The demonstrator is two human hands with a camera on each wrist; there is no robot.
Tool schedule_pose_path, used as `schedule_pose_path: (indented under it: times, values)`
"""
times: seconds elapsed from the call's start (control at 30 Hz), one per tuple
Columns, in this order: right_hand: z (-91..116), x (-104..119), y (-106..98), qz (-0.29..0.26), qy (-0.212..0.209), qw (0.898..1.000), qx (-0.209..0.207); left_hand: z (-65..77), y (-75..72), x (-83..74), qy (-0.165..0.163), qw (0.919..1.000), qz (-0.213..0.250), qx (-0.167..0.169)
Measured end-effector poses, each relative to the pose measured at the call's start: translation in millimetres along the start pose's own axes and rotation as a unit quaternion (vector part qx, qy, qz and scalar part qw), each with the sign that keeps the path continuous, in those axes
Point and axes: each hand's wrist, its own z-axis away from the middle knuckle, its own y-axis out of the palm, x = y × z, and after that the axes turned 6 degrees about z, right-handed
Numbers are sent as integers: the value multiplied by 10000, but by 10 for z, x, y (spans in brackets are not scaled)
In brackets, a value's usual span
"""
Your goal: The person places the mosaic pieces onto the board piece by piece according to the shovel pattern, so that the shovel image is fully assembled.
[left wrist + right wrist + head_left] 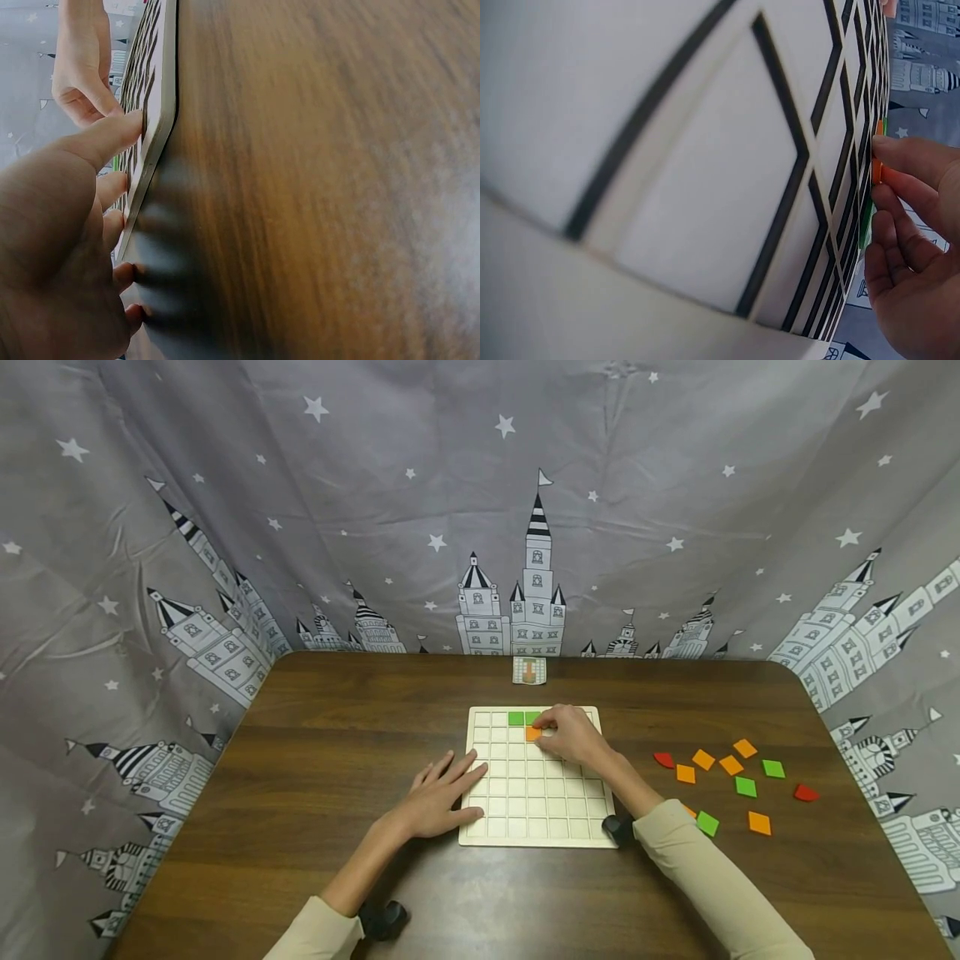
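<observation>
Slotting seemed underway, orange tile (533,734) pinched by right hand (572,735), left hand (433,800) splayed, so pressing below fingertips (891,147) was probably needed.

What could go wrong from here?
1. The right hand pinches an orange tile at its cell; it might seat crooked or nudge the green tiles beside it.
2. The left hand touches the board at one edge; uneven pressure might shift it.
3. The right sleeve might sweep nearby loose tiles.
</observation>
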Motion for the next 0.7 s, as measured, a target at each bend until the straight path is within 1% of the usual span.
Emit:
schedule_pose_path:
  times: [0.17, 0.33, 0.57, 0.7]
  values:
    - [7, 0, -6, -49, -5, 10000, -9, 2, -1, -3, 6, 10000, 19, -5]
    - [54, -11, -57, -155, -67, 9997, -150, 2, -2, -6, 33, 10000, 20, 0]
    - [195, -55, -209, -415, -27, 9980, -473, 6, -9, -12, 54, 10000, 27, -24]
    - [312, -112, -314, -384, 33, 9973, -631, 8, -7, -16, 39, 10000, 32, -28]
